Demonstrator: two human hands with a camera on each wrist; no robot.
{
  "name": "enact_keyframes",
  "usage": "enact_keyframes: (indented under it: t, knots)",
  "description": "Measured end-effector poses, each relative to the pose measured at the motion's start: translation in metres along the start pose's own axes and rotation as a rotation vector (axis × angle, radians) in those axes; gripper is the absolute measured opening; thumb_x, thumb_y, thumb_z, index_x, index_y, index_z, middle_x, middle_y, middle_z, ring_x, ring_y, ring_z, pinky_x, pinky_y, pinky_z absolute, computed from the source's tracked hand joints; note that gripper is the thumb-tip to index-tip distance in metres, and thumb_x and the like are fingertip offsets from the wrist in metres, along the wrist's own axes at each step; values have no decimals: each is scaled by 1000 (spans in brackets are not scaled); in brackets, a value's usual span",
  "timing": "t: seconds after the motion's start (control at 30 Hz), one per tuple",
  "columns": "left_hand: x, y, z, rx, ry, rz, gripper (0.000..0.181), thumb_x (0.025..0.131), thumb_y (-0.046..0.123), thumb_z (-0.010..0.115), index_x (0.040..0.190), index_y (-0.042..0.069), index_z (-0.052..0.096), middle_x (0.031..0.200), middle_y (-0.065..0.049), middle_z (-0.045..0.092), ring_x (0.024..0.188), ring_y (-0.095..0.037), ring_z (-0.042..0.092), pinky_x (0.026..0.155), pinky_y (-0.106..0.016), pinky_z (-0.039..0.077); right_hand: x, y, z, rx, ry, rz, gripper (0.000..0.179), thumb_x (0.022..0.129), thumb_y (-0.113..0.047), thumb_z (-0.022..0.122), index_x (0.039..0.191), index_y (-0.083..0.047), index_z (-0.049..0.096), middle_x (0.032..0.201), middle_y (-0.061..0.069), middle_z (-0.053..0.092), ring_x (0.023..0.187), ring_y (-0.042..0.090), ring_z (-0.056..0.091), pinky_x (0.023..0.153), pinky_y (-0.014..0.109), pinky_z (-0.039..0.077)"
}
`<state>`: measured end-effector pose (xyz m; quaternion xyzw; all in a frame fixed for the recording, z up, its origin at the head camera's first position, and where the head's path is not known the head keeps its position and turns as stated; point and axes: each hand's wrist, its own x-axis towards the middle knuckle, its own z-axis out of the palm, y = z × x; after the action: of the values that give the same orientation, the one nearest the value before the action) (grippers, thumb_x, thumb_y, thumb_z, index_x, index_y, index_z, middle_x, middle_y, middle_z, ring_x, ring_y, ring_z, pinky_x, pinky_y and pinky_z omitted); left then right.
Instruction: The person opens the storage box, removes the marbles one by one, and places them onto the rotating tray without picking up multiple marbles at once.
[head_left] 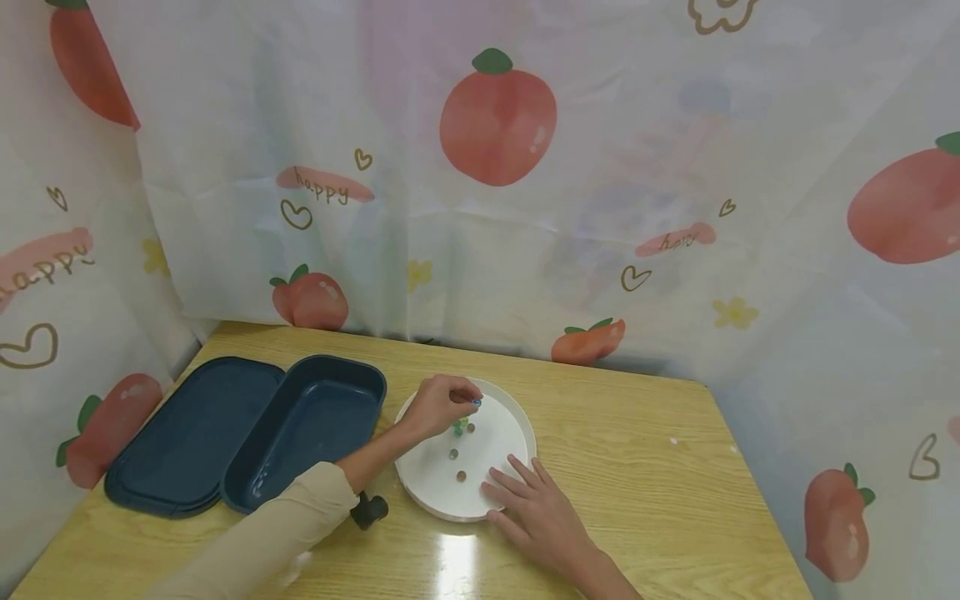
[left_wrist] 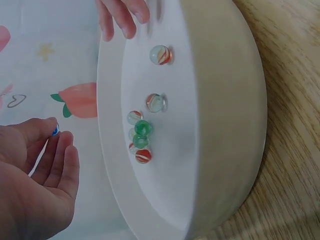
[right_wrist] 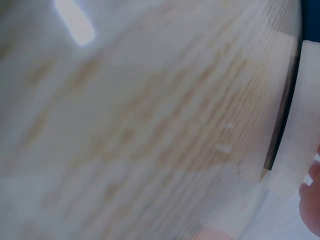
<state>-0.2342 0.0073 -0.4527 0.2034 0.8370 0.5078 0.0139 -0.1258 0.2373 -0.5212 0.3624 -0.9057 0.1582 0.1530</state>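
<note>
My left hand point(head_left: 441, 408) is over the far side of a round white tray point(head_left: 427, 487) with a raised rim. Its thumb and fingertips pinch a small blue marble point(left_wrist: 55, 130). Several glass marbles lie in the tray below: green ones point(left_wrist: 143, 128) cluster with red-and-white ones point(left_wrist: 143, 156), and two orange-swirled marbles, one of them a clear marble point(left_wrist: 161, 55), lie apart. My right hand point(head_left: 536, 510) has its fingers spread over the tray's near right rim and holds nothing. Only a bit of that hand point(right_wrist: 311, 207) shows in the right wrist view.
Left of the tray, a deep dark-blue box point(head_left: 311, 433) stands beside a flat dark-blue lid point(head_left: 191, 433). A small black object point(head_left: 369, 510) is under the left forearm. The wooden table point(head_left: 637, 467) meets a fruit-printed curtain point(head_left: 495, 250) at the back.
</note>
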Motion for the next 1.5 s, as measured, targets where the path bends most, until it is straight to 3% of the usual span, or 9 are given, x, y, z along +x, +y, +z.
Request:
enact_keyframes:
  t: [0.6,0.87,1.1,1.5]
  knots:
    - [17,-21,15,58,-20,-38,4,89,7,75,93,7,75,90,-2,73,87,-18,69,77,-31,56,-2,-1,-1,17,-23,21,36,98,-42,62,126,-21,71,133,-1,64,135,29,47,107,61,33]
    - [19,-29,17,89,-41,-32,3,89,5,74,92,5,75,87,2,72,84,-14,68,77,-32,55,-2,0,-1,14,-24,18,35,98,-41,62,126,-21,71,133,-1,63,135,30,48,108,60,33]
    - [21,-36,24,125,-66,-108,5,90,9,74,94,9,77,91,0,73,89,-17,67,83,-36,53,-3,1,0,11,-18,3,36,98,-41,62,126,-20,71,133,-1,64,134,31,48,106,62,34]
    - [24,-46,25,163,-61,-106,7,88,8,75,95,8,78,91,0,72,86,-14,65,82,-33,52,-1,1,0,1,-2,-12,36,98,-41,62,126,-20,71,133,-1,64,134,31,49,108,60,33]
